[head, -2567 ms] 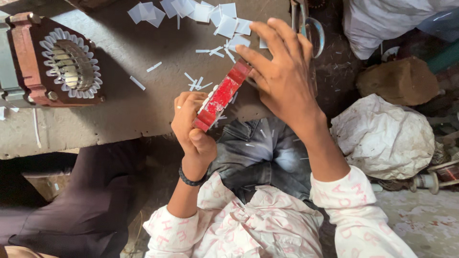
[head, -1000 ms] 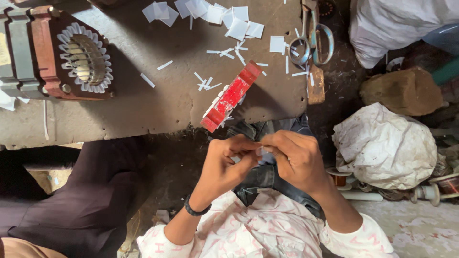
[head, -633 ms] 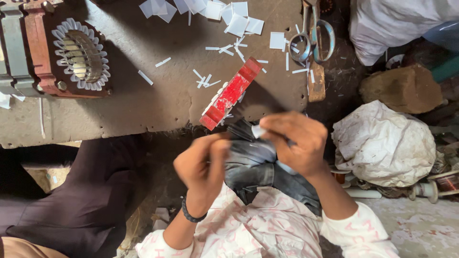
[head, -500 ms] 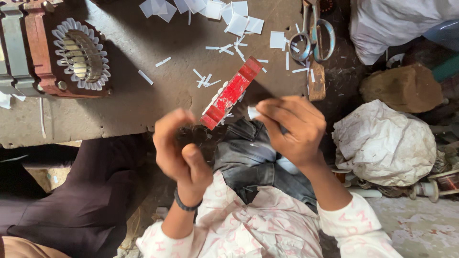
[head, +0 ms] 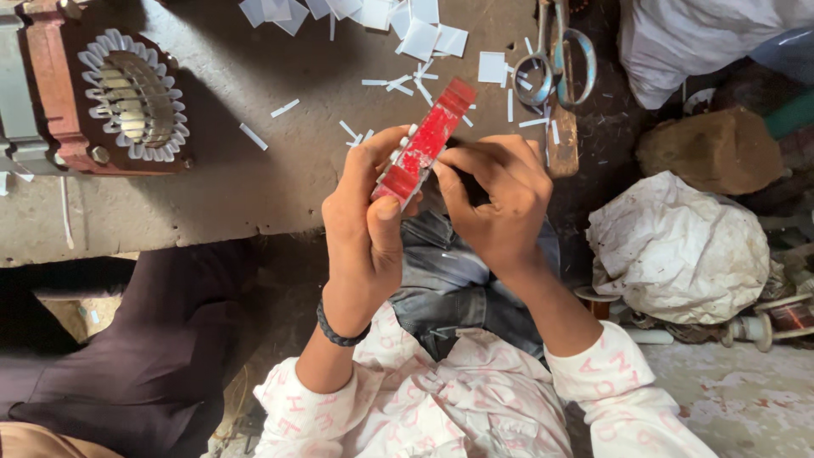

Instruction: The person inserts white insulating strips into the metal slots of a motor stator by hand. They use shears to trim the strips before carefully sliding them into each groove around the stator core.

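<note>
Head view: left hand (head: 366,222) closed round lower end of red block (head: 422,142), thumb on near face, fingers behind. Right hand (head: 496,199) curled at block's side, fingertips pinched; held item, if any, hidden. Block sits frame centre, tilted up-right, over edge of workbench (head: 212,170). Looks rigid, light, chipped paint gives grip; best held at lower end, thumb against fingers. Paper slips (head: 424,30) upper centre: thin, flimsy. Scissors (head: 555,55) upper right. Motor stator (head: 131,93) upper left.
</note>
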